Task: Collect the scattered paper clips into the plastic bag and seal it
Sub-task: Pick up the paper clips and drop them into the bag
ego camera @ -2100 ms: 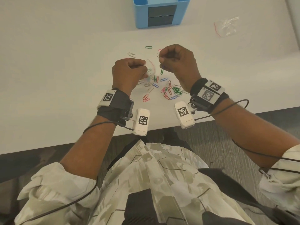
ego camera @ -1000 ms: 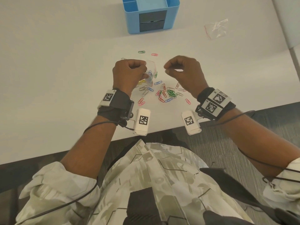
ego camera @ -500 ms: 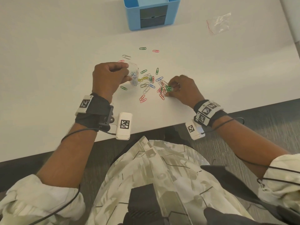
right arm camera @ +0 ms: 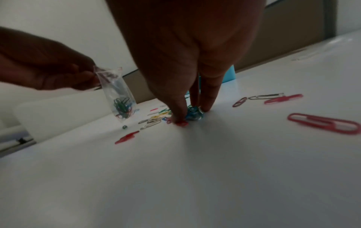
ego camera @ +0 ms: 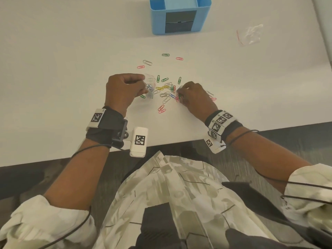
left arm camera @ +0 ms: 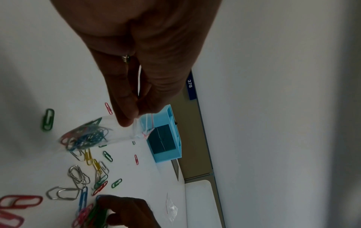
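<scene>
My left hand (ego camera: 125, 88) pinches the top edge of a small clear plastic bag (ego camera: 150, 87) with a red zip line; several coloured paper clips lie in its bottom (left arm camera: 86, 135) (right arm camera: 122, 106), and the bag hangs just above the white table. Loose coloured paper clips (ego camera: 166, 90) lie scattered between my hands. My right hand (ego camera: 195, 95) is down on the table, its fingertips (right arm camera: 179, 118) pinching a small bunch of clips (right arm camera: 192, 114) at the right side of the pile. More clips lie to its right (right arm camera: 322, 125).
A blue desk organizer (ego camera: 180, 15) stands at the back of the table (ego camera: 71, 69). A second clear bag (ego camera: 250, 35) lies empty at the far right. The table's front edge runs just under my wrists.
Both hands came down from a raised position. The left moved left with the bag; the right dropped onto the clip pile and closed its fingers on some clips.
</scene>
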Demonstrator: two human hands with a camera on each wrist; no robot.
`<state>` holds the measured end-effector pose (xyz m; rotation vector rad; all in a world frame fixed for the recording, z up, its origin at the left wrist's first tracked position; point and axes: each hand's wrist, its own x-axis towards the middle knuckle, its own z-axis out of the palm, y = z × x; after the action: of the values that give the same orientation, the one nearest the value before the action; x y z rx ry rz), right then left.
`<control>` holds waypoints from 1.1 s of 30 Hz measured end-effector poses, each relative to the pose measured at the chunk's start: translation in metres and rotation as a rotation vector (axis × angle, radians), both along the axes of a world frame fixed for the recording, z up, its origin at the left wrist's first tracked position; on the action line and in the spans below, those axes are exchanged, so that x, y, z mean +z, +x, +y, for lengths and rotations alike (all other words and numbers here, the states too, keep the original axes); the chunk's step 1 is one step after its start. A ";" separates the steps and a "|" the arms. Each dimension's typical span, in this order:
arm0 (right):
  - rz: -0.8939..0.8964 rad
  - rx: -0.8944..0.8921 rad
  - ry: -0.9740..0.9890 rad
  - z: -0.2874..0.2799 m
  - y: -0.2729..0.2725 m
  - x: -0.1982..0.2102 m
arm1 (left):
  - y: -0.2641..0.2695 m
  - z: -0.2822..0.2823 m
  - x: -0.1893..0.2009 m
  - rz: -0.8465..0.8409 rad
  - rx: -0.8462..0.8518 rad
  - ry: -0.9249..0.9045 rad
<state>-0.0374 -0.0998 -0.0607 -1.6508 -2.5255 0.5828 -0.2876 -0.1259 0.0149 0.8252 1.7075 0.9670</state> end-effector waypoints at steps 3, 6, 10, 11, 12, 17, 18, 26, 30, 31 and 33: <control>0.007 0.013 -0.004 0.006 -0.001 0.004 | 0.001 0.002 0.001 -0.003 -0.011 0.009; 0.038 -0.089 -0.065 0.014 -0.002 0.011 | 0.000 0.005 0.003 0.004 -0.014 0.022; 0.135 -0.227 -0.173 0.023 -0.001 0.016 | 0.002 0.007 0.003 0.002 -0.013 0.025; 0.196 -0.273 -0.206 0.024 0.000 0.018 | 0.003 0.007 0.003 0.002 -0.015 0.025; 0.266 -0.329 -0.241 0.025 0.001 0.020 | 0.004 0.008 0.003 0.004 -0.018 0.022; 0.583 -0.536 -0.349 0.033 0.002 0.047 | 0.011 0.010 0.002 -0.007 -0.054 0.005; 0.672 -0.540 -0.392 0.034 0.001 0.056 | 0.012 0.010 0.002 -0.007 -0.061 0.000; 0.983 -0.411 -0.522 0.040 -0.022 0.110 | 0.029 0.025 0.000 -0.019 -0.096 -0.005; 0.984 -0.398 -0.457 0.037 -0.036 0.114 | 0.038 0.031 0.004 -0.025 -0.119 0.015; 0.960 -0.401 -0.423 0.037 -0.039 0.113 | 0.040 0.032 0.005 -0.019 -0.125 0.019; 0.895 -0.406 -0.354 0.038 -0.042 0.110 | 0.042 0.033 0.007 -0.003 -0.139 0.026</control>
<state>-0.0794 -0.0621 0.0494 -1.4392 -1.4696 1.3778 -0.2454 -0.0925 0.0215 0.9458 1.6149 0.8964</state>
